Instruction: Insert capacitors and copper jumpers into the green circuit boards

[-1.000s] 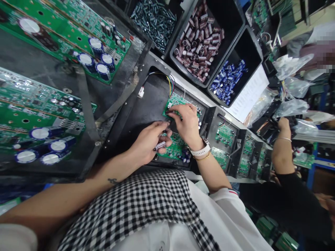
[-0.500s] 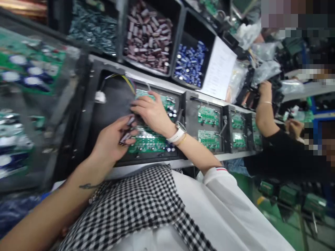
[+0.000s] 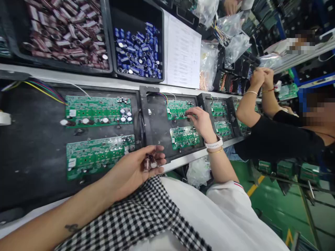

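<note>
My left hand (image 3: 136,169) is cupped palm up near the belt's front edge and holds a few brown capacitors (image 3: 148,162). My right hand (image 3: 200,120), with a white watch at the wrist, reaches right and presses its fingertips onto a small green circuit board (image 3: 178,109) in a black carrier (image 3: 154,122). Whether a part is pinched in those fingers cannot be seen. A second small board (image 3: 184,136) lies just below it. Two larger green boards (image 3: 96,111) (image 3: 99,155) lie in the carrier left of my hands.
Black bins of brown capacitors (image 3: 65,28) and blue capacitors (image 3: 136,48) stand behind the belt, beside a white paper sheet (image 3: 183,52). A co-worker in black (image 3: 274,139) works at the right with raised hands (image 3: 260,76). Bags of parts (image 3: 232,31) lie beyond.
The view swung to the right along the belt. My right hand left the near board and reached to a board in the carrier further right. My left hand drew back towards the front edge, still holding capacitors.
</note>
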Tool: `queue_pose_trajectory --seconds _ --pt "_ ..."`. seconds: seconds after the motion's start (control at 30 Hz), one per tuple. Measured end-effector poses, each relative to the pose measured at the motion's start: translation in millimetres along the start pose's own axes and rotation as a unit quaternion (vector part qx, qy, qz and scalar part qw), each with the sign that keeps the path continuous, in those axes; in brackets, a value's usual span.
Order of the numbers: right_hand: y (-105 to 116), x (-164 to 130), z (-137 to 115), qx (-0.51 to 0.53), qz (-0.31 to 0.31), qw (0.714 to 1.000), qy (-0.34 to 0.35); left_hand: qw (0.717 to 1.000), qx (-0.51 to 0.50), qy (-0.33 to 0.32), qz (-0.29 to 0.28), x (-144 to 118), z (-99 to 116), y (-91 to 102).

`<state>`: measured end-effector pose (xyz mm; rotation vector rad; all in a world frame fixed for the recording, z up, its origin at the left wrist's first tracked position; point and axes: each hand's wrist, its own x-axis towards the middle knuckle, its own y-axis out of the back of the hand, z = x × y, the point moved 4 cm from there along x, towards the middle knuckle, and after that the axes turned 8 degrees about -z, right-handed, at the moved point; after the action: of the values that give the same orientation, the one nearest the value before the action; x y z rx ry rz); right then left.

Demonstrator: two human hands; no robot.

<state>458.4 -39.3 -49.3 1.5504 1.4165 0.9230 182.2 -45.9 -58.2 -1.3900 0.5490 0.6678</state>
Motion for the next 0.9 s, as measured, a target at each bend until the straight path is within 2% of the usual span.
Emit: queue_pose_trajectory --seconds 0.07,0.17,0.27,0.5,0.7,0.9 --pt "-5 1 28 -0.036 -0.029 0.999 -0.001 1.000 0.022 0.008 -0.019 17 -3 -13.3" --pt "-14 5 44 -0.057 -0.053 0.997 0.009 0.997 0.051 0.010 -0.053 41 -2 -29.6" --pt "-16 7 49 -0.045 -0.058 0.997 0.021 0.995 0.068 0.007 -0.073 61 1 -40.4" --pt "-11 6 47 -0.057 -0.064 0.995 0.052 0.988 0.118 -0.054 -0.079 91 7 -55.0" --pt "-15 5 41 -0.103 -0.060 0.990 0.069 0.992 0.097 -0.078 -0.037 102 10 -52.9" --pt "-17 3 41 -0.153 -0.088 0.978 0.109 0.993 0.063 -0.090 -0.048 107 10 -45.4"
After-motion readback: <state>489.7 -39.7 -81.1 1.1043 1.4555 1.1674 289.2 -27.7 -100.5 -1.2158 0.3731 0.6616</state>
